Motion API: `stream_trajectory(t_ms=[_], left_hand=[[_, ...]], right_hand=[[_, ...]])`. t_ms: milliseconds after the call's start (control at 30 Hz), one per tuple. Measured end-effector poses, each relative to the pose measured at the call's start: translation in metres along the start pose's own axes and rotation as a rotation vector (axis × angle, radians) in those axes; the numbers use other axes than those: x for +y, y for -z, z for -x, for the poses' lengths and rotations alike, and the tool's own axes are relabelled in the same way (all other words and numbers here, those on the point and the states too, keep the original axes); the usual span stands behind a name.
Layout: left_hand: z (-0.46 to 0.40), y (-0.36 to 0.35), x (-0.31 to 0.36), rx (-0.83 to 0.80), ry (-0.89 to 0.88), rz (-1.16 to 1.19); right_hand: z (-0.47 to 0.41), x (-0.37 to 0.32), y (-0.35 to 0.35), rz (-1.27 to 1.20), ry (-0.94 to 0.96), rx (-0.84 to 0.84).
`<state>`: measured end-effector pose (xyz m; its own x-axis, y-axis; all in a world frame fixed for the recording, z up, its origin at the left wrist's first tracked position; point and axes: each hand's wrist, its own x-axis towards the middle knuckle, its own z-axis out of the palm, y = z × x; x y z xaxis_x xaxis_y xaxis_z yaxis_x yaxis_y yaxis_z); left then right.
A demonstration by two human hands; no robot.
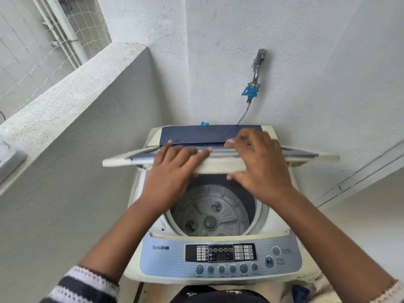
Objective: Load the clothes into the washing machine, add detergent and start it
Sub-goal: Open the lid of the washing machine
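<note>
A cream top-loading washing machine stands in the corner below me. Its folding lid is half raised, creased in the middle, with a dark blue panel at the back. The steel drum lies open and holds no clothes. My left hand rests flat on the lid's front section, fingers straight. My right hand grips the lid beside it, fingers over the fold and thumb under the front edge. The blue-grey control panel with its buttons faces me. No clothes or detergent are plainly in view.
A tap with a blue hose connector sticks out of the wall behind the machine. A waist-high plastered ledge runs along the left and carries a grey object. A wall closes the right side.
</note>
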<state>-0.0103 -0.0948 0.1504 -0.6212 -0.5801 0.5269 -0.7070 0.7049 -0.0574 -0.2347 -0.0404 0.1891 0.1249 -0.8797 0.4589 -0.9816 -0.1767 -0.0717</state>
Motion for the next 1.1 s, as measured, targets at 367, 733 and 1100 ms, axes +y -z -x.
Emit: stream_trajectory(t_ms=[367, 733, 1100], left_hand=[[-0.098, -0.014, -0.052, 0.043, 0.098, -0.141], [-0.143, -0.021, -0.070, -0.159, 0.169, -0.105], [-0.117, -0.045, -0.041, -0.254, 0.242, 0.105]], right_hand=[[-0.087, 0.036, -0.037, 0.323, 0.106, 0.351], [-0.104, 0.018, -0.063, 0.426, -0.118, 0.022], [-0.082, 0.018, -0.079, 0.378, -0.177, -0.195]])
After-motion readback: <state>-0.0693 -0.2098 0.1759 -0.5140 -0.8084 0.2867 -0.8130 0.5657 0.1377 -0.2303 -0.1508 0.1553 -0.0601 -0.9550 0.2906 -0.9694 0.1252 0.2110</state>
